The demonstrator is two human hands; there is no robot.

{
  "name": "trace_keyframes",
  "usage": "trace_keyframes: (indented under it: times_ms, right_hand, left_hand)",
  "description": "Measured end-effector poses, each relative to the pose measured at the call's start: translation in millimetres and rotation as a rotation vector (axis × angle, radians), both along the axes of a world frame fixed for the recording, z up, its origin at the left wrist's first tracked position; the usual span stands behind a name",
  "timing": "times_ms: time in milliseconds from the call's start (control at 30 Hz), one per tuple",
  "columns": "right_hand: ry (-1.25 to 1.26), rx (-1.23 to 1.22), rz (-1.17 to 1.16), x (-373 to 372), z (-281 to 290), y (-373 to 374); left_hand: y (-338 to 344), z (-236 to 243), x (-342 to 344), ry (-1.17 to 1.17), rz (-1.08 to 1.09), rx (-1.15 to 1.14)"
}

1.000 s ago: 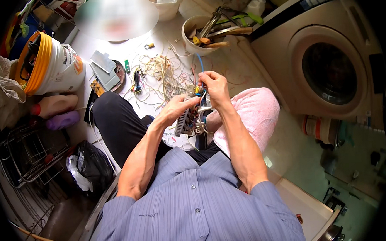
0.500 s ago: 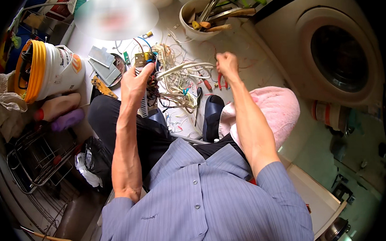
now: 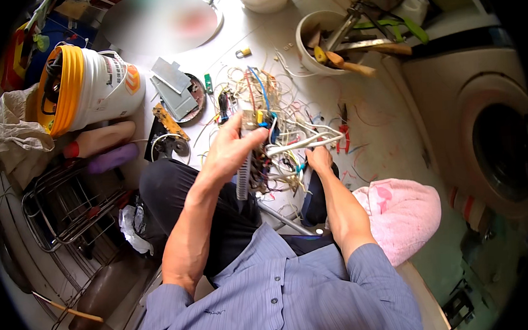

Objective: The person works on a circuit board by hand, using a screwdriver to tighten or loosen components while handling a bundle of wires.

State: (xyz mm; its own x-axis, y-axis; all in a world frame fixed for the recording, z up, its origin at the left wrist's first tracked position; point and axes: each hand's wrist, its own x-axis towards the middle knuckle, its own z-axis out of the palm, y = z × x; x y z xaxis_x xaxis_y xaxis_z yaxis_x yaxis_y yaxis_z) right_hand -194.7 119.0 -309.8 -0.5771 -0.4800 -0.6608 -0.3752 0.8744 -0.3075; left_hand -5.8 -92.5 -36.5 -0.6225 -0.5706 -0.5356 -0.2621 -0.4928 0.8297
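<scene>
My left hand (image 3: 230,149) grips an electrical assembly (image 3: 256,129) with a slotted metal side, small coloured parts and many wires coming off it. Thick white cables (image 3: 310,140) loop out from it to the right. Just below those cables, my right hand (image 3: 320,159) is closed, low over my right shoe (image 3: 317,198); whatever its fingers hold is hidden. Red-handled pliers (image 3: 344,138) lie on the floor beyond it. A tangle of thin wires (image 3: 280,83) spreads behind the assembly.
A white bucket of tools (image 3: 306,49) stands far right, near the washing machine (image 3: 457,95). At left are a yellow-rimmed bucket (image 3: 108,89), a round pan with metal plates (image 3: 198,105) and a wire rack (image 3: 64,217). A pink towel (image 3: 401,217) covers my right knee.
My right hand has let go of the white cable ends and come down toward my shoe. My left hand keeps hold of the assembly. The whole view has shifted, moving things rightward.
</scene>
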Motion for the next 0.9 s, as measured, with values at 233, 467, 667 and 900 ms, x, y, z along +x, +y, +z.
trace_keyframes:
  times_ms: [233,467,667,900]
  right_hand:
    - [0.074,0.007,0.051,5,-13,0]
    - [-0.130,0.236,0.201,-36,37,-7]
    - [-0.007,0.122,0.500,-100,173,-14]
    - [0.633,-0.238,0.495,-101,339,14]
  left_hand:
    - [9,4,-20,0.122,0.023,0.173]
    - [12,-10,-25,0.145,0.096,0.223]
    - [24,-18,-33,0.278,0.119,0.206]
    - [51,-19,-32,0.341,0.086,0.087]
